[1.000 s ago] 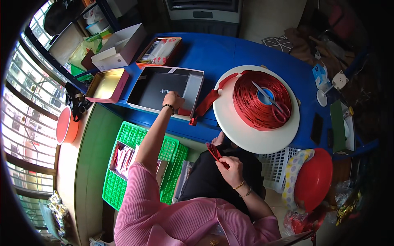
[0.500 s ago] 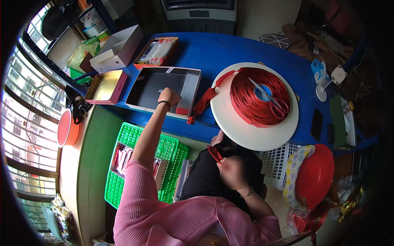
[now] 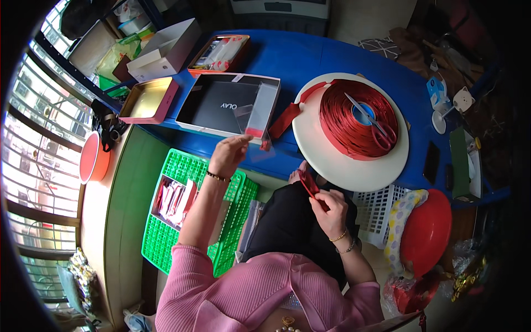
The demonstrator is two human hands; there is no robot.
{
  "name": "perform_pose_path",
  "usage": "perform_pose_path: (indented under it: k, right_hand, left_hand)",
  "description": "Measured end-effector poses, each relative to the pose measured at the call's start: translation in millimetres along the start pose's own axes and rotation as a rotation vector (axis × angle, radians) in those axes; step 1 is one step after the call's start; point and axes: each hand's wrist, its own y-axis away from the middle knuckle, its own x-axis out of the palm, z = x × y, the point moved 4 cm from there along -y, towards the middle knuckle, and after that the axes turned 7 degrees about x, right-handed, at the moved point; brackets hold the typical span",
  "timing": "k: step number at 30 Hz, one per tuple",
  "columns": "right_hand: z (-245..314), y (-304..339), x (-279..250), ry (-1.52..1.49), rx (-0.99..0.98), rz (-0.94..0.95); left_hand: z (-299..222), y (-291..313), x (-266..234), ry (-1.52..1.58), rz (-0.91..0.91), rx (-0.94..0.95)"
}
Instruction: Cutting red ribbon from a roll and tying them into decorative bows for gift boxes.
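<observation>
Holding a folded red ribbon (image 3: pixel 307 183) in the right hand (image 3: pixel 330 212), with thumb and fingers closed on its lower end, over the dark-trousered lap (image 3: pixel 276 224) at lower centre of the frame. Pointing up and a little left out of the grip, with a long axis slanting from upper left to lower right. Pinching, apparently, a thin clear film (image 3: pixel 259 152) in the left hand (image 3: pixel 228 156), at the near edge of the black-lined box (image 3: pixel 204 105), left of centre. Too see-through to tell its outline or long axis. Looks like a picking-up step — probably calling for a light pinch on the film and a steady hold on the ribbon. Note, right of centre, a red ribbon roll (image 3: pixel 337 122) under scissors (image 3: pixel 381 136) — on a round white board (image 3: pixel 312 144) on the blue counter (image 3: pixel 296 47).
</observation>
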Motion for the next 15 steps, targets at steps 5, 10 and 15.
perform_pose_path:
  k: [5,10,15]
  right_hand:
    - [25,-1,5,0.087,-0.195,0.032]
    - [26,0,6,0.194,-0.220,0.043]
    - [16,3,8,0.221,-0.232,0.058]
  left_hand:
    - [39,27,16,0.091,0.037,-0.044]
    - [65,37,25,0.133,0.008,-0.112]
    - [76,42,30,0.151,-0.070,-0.119]
